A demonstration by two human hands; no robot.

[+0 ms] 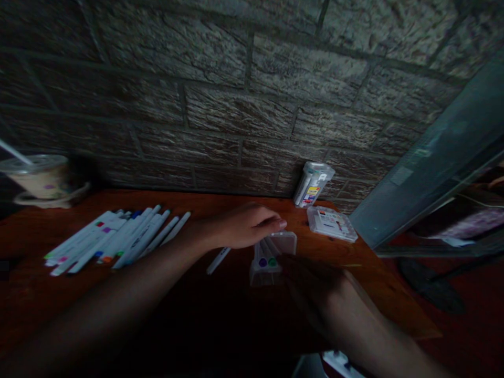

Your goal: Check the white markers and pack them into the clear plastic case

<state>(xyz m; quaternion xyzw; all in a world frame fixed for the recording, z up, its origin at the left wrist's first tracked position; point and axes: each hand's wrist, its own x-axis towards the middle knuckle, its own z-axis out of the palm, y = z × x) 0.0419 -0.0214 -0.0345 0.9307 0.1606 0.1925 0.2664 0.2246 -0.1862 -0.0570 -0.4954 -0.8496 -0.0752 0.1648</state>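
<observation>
A clear plastic marker case (pixel 258 277) lies on the wooden table in front of me, its lid (pixel 289 241) raised. Inside it are markers (pixel 268 261), a purple end and a green end facing me. My left hand (pixel 252 226) reaches over the far end of the case, fingers bent round it. At the right side of the case, my right hand (pixel 323 289) has its fingers closed against the wall; deep shadow hides most of the fingertips. A loose white marker (pixel 218 261) rests left of the case, partly under my left hand.
Many white markers with coloured ends (pixel 114 239) form a pile at the left. A lidded drink cup (pixel 41 176) with a straw stands behind them. Toward the wall (pixel 220 94), a clear container (pixel 314 184) stands beside a flat plastic lid (pixel 332 224). The table edge (pixel 425 325) is at right.
</observation>
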